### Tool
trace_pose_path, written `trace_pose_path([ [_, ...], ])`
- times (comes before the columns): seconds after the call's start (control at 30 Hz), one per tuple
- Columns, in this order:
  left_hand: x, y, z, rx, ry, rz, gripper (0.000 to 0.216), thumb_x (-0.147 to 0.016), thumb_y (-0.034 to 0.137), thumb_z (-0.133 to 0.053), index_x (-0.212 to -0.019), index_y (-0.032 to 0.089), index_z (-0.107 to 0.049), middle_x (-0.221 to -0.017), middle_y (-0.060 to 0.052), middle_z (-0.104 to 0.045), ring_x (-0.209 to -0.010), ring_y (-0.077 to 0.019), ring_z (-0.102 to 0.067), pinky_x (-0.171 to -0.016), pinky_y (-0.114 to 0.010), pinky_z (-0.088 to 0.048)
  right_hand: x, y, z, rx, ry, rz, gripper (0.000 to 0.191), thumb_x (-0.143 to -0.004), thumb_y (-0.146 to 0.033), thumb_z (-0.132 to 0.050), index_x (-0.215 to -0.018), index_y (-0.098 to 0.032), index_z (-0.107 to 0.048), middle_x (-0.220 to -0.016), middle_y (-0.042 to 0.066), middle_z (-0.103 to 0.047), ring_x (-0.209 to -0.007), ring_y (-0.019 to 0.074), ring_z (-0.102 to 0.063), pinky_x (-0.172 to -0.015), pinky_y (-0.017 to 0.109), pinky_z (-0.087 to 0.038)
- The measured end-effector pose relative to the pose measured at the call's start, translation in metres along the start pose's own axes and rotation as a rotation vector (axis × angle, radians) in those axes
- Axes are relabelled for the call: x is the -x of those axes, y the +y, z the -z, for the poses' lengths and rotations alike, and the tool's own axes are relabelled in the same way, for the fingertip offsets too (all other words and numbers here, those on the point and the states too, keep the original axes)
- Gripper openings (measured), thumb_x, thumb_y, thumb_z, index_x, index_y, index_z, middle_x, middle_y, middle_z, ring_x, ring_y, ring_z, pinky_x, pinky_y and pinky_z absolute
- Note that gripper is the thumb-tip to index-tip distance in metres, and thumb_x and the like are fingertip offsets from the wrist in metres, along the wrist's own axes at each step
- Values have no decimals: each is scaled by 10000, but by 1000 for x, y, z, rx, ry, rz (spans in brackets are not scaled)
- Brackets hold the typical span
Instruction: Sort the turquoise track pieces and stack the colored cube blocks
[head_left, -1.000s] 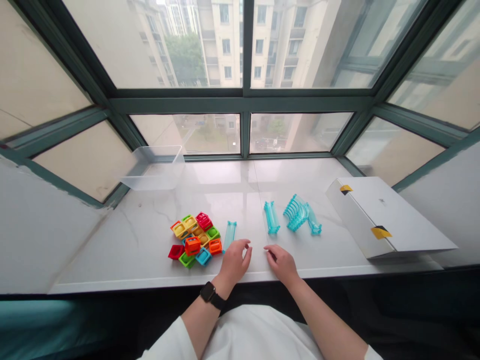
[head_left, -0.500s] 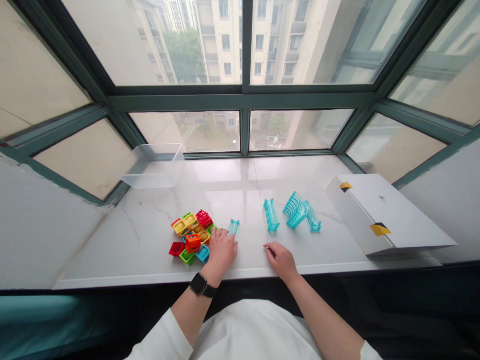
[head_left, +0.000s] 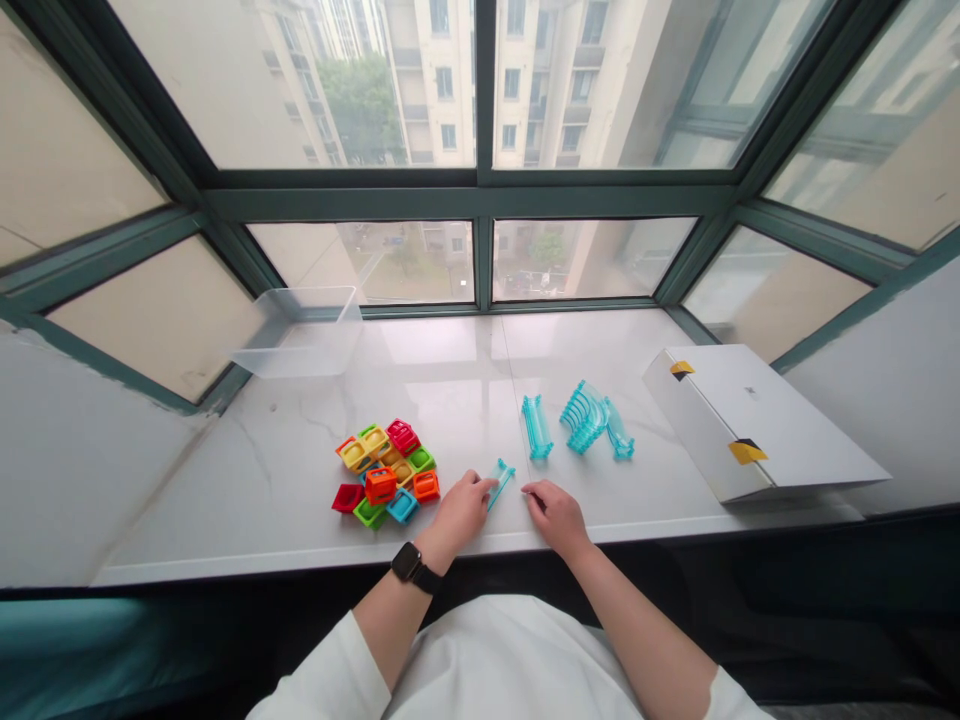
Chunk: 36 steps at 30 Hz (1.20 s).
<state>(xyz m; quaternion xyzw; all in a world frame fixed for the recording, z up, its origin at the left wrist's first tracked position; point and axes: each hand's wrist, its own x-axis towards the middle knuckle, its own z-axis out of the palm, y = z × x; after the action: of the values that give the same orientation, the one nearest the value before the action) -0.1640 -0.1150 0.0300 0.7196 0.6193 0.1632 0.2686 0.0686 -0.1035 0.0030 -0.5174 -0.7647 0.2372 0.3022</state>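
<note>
In the head view, the left hand (head_left: 459,512) pinches a teal track (head_left: 500,484) with fingers pressed together at its near end. A light pinch could drop it onto the sill (head_left: 247,500). The right hand (head_left: 559,518) lies curled and empty just beyond; blocks (head_left: 386,475) left of the fingers could get knocked.

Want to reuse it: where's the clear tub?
In the head view, the clear tub sits at the far left of the sill, beyond the colored blocks.
</note>
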Motion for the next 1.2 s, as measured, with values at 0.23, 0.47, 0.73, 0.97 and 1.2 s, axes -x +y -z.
trace_pose_path([
  [0.23, -4, -14, -19, 393, 268, 132, 498, -977, 183, -469, -1469, 242, -424, -1079, -61, -612, -869, -177, -664, -805, -312, -536, 1, 2, -2, 1, 8, 1, 231, -1000, -236, -524, -1045, -267, -748, -1011, 44, -786, -941, 231, -744, -846, 340, -561],
  [0.47, -16, -20, -29, 846, 338, 231, 754, -936, 318, -579, -1608, 284, -238, -1036, -2, -556, -651, -107, -656, -668, -277, -556, -2, -10, 0, -36, -13, -53, 225, -1023, -349, -544, -1086, -268, -744, -951, 39, -776, -828, 217, -707, -783, 339, -530],
  [0.73, -17, -22, -26, 756, 286, 215, 494, -908, 487, -616, -1301, 189, -585, -819, 27, -575, -697, -146, -646, -686, -280, -544, -14, -45, -34, 2, -70, 35, 156, -991, -348, -631, -1029, -231, -728, -815, 12, -735, -807, 199, -658, -796, 326, -407],
  [0.97, -16, -19, -20, 709, 148, 186, 375, -825, 430, -724, -1106, 190, -657, -699, 62, -534, -626, -132, -593, -589, -236, -462, -15, -39, -42, 73, -43, 57, 190, -990, -241, -541, -834, -221, -648, -778, 20, -690, -792, 198, -625, -742, 312, -355],
  [1.2, -23, -15, -20, 707, 132, 286, 398, -916, 590, -591, -835, 201, -622, -587, 41, -576, -554, -154, -591, -569, -268, -463, -14, -38, -40, 41, -39, 70, 121, -968, -228, -570, -863, -224, -631, -800, 12, -667, -783, 192, -597, -741, 313, -352],
])
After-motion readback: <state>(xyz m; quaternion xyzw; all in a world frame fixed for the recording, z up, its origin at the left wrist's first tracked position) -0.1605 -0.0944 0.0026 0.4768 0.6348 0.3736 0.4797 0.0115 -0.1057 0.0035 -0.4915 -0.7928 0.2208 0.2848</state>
